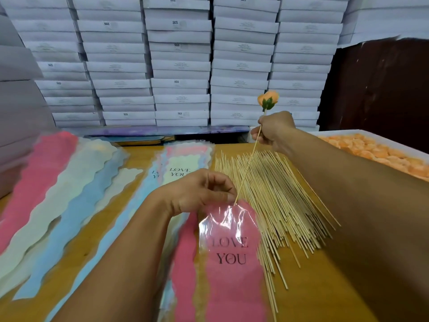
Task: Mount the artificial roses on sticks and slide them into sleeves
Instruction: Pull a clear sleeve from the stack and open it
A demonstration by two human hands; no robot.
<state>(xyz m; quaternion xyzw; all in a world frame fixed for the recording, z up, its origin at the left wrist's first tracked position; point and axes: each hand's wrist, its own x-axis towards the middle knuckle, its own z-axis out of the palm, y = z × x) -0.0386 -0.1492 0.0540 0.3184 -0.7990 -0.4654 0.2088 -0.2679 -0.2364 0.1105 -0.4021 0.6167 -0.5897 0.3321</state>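
Right hand (pixel 272 131): grips the stick (pixel 247 169) high, steering its tip down.
Left hand (pixel 199 191): pinches the pink sleeve (pixel 232 252) mouth open to receive it.
Rose (pixel 268 99): mounted, far right above the worktop (pixel 325 287).

Both hands are raised with fingers curled: left hand (pixel 199 191) pinching low, right hand (pixel 272 130) gripping higher.
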